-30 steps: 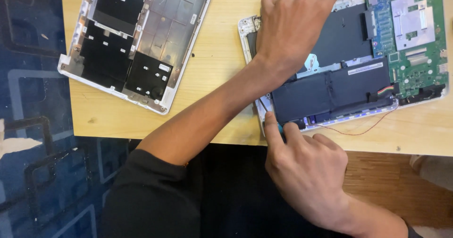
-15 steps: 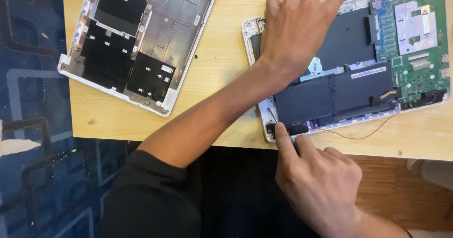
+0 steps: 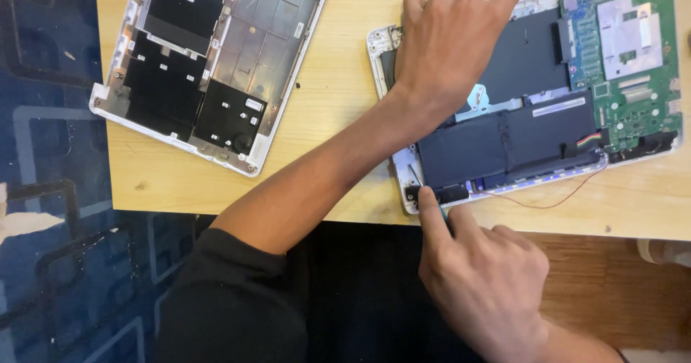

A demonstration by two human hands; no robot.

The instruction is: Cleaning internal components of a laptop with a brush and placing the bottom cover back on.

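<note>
An opened white laptop (image 3: 398,163) lies on the wooden table, showing its black battery (image 3: 518,143) and green circuit board (image 3: 633,97). My left hand (image 3: 450,43) reaches across and rests flat, fingers spread, on the laptop's inner left part. My right hand (image 3: 486,280) comes from the near edge with its other fingers curled. Its index fingertip presses a small black part (image 3: 414,190) at the laptop's near left corner. A thin blue sliver shows beside that finger; I cannot tell if it is a held tool.
The laptop's removed bottom cover (image 3: 216,61) lies inside-up on the table's left part, with a tiny black screw (image 3: 298,85) beside it. A thin red wire (image 3: 547,203) trails along the near table edge. Blue patterned floor lies to the left.
My right hand has shifted slightly down and right, its index fingertip staying at the laptop's near left corner. My left hand stays flat on the laptop.
</note>
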